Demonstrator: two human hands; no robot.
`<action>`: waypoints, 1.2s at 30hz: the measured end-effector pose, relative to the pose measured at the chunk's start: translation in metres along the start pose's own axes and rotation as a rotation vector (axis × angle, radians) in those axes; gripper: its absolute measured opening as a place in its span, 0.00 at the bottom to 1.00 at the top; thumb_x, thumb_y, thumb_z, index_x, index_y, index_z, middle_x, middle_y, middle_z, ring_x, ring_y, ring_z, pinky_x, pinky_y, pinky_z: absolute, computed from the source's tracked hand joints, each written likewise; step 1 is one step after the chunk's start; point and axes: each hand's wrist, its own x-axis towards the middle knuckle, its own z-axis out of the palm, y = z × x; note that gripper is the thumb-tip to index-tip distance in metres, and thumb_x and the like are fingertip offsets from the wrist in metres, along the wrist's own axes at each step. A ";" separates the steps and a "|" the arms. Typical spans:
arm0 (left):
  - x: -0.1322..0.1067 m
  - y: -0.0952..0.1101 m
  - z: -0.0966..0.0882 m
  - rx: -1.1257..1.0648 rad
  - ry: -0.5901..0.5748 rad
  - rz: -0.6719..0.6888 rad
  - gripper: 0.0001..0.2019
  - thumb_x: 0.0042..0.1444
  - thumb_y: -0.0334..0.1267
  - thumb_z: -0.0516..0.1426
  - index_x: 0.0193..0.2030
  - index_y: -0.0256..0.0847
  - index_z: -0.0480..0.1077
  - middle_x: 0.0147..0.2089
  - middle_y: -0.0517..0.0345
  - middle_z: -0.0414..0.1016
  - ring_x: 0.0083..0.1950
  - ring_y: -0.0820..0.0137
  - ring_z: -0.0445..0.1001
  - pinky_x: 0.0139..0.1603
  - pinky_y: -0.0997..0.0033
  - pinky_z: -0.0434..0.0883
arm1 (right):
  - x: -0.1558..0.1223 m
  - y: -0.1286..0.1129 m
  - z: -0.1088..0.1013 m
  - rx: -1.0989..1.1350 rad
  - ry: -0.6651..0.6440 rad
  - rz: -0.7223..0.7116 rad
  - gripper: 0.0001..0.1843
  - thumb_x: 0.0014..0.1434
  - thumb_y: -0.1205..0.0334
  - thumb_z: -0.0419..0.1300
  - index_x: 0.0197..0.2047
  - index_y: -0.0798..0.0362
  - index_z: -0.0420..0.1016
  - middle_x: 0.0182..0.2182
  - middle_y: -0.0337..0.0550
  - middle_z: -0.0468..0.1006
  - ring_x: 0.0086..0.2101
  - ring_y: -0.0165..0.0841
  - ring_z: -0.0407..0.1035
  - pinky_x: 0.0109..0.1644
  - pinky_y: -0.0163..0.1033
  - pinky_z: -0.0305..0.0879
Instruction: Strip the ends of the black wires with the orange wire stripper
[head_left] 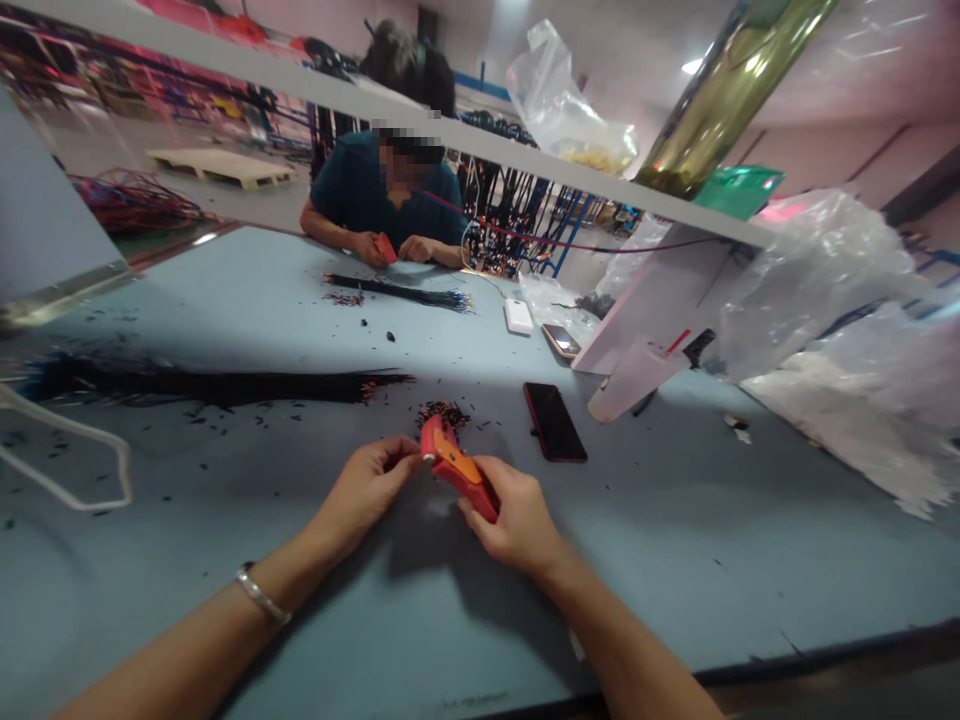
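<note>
My right hand [517, 515] is wrapped round the handles of a red and orange wire stripper [459, 465], its head tilted up to the left. Close to that head, my left hand [375, 485] is closed in a pinch; whatever sits between its fingertips is too small to make out. Just behind the tool lies a small heap of dark and coppery offcuts [444, 412]. A long bundle of black wires [225, 387] stretches across the table to the left, its coppery ends pointing toward the heap.
Across the table [675, 560], a co-worker [386, 190] holds a red tool beside another wire bundle [397, 290]. To my right are a phone [555, 422], a cup with a red straw [634, 378] and plastic bags [817, 270]. A white hanger-like frame [112, 470] lies left.
</note>
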 end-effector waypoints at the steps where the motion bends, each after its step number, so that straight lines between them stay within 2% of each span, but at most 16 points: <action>1: 0.002 -0.001 -0.003 0.034 0.076 -0.001 0.13 0.48 0.48 0.60 0.29 0.38 0.72 0.25 0.61 0.71 0.28 0.70 0.65 0.30 0.74 0.61 | 0.001 -0.002 -0.004 0.103 -0.014 0.066 0.17 0.50 0.63 0.58 0.46 0.54 0.69 0.35 0.45 0.77 0.32 0.36 0.70 0.37 0.39 0.67; 4: 0.007 -0.007 -0.009 0.049 0.236 -0.005 0.11 0.48 0.46 0.60 0.29 0.40 0.71 0.21 0.65 0.65 0.24 0.73 0.59 0.25 0.75 0.56 | 0.003 -0.006 -0.011 0.611 -0.076 0.271 0.15 0.51 0.61 0.59 0.43 0.54 0.70 0.34 0.42 0.76 0.31 0.34 0.71 0.35 0.38 0.68; 7: 0.010 -0.011 -0.011 0.022 0.281 -0.014 0.11 0.46 0.45 0.61 0.30 0.39 0.71 0.19 0.67 0.61 0.23 0.74 0.56 0.24 0.74 0.53 | 0.003 -0.002 -0.008 1.158 -0.083 0.460 0.17 0.51 0.59 0.58 0.45 0.55 0.70 0.36 0.47 0.77 0.31 0.35 0.73 0.38 0.43 0.71; 9: 0.010 -0.012 -0.010 -0.007 0.283 -0.026 0.12 0.46 0.45 0.61 0.32 0.39 0.71 0.19 0.68 0.60 0.22 0.74 0.56 0.24 0.74 0.52 | 0.003 0.003 -0.003 1.355 -0.071 0.548 0.16 0.52 0.59 0.56 0.44 0.56 0.71 0.36 0.49 0.78 0.32 0.37 0.73 0.40 0.46 0.72; 12: 0.010 -0.010 -0.008 -0.076 0.262 -0.042 0.12 0.47 0.44 0.60 0.34 0.39 0.70 0.21 0.68 0.60 0.22 0.76 0.56 0.24 0.75 0.53 | 0.003 0.008 0.002 1.380 0.008 0.557 0.14 0.53 0.60 0.53 0.41 0.55 0.72 0.38 0.51 0.78 0.35 0.40 0.74 0.39 0.50 0.73; 15: 0.010 -0.008 -0.006 -0.098 0.211 -0.023 0.13 0.47 0.46 0.61 0.36 0.39 0.71 0.24 0.66 0.64 0.22 0.76 0.58 0.25 0.76 0.56 | 0.003 0.009 0.001 1.321 0.063 0.483 0.15 0.54 0.60 0.51 0.42 0.53 0.72 0.40 0.51 0.77 0.37 0.41 0.73 0.38 0.52 0.73; 19: 0.010 -0.012 -0.006 -0.092 0.155 -0.035 0.15 0.47 0.48 0.61 0.37 0.41 0.72 0.25 0.66 0.65 0.23 0.76 0.60 0.25 0.76 0.57 | 0.003 0.006 -0.006 1.343 -0.058 0.402 0.21 0.52 0.60 0.51 0.50 0.51 0.69 0.43 0.50 0.75 0.38 0.39 0.72 0.40 0.52 0.72; 22: 0.011 -0.015 -0.006 -0.061 0.166 -0.022 0.14 0.49 0.48 0.61 0.37 0.40 0.72 0.25 0.66 0.65 0.26 0.74 0.61 0.27 0.76 0.59 | 0.002 0.005 -0.008 1.326 -0.201 0.440 0.23 0.51 0.60 0.51 0.51 0.53 0.68 0.42 0.50 0.75 0.36 0.39 0.72 0.39 0.51 0.73; 24: 0.011 -0.016 -0.007 -0.038 0.181 -0.030 0.13 0.49 0.47 0.60 0.34 0.40 0.72 0.24 0.66 0.64 0.26 0.74 0.60 0.27 0.77 0.58 | 0.002 0.006 -0.008 1.341 -0.226 0.488 0.21 0.52 0.59 0.50 0.48 0.54 0.69 0.41 0.51 0.75 0.36 0.39 0.72 0.39 0.52 0.73; 30: 0.011 -0.016 -0.007 -0.016 0.184 -0.043 0.12 0.51 0.47 0.59 0.30 0.39 0.69 0.22 0.66 0.62 0.25 0.75 0.59 0.26 0.77 0.56 | 0.004 0.010 0.001 1.483 0.053 0.614 0.14 0.55 0.58 0.50 0.40 0.55 0.71 0.42 0.54 0.77 0.40 0.42 0.74 0.43 0.55 0.73; 33: 0.011 -0.017 -0.007 -0.004 0.176 -0.048 0.12 0.51 0.47 0.59 0.30 0.39 0.69 0.22 0.67 0.61 0.24 0.75 0.58 0.25 0.76 0.54 | 0.006 0.010 0.002 1.534 0.037 0.659 0.13 0.55 0.58 0.50 0.38 0.54 0.70 0.40 0.55 0.79 0.42 0.44 0.74 0.45 0.56 0.72; 36: 0.011 -0.017 -0.007 0.010 0.169 -0.049 0.12 0.51 0.47 0.58 0.30 0.39 0.68 0.22 0.67 0.61 0.24 0.75 0.58 0.25 0.76 0.54 | 0.007 0.008 -0.003 1.582 -0.012 0.627 0.14 0.53 0.60 0.50 0.39 0.55 0.71 0.42 0.55 0.79 0.43 0.43 0.74 0.49 0.56 0.70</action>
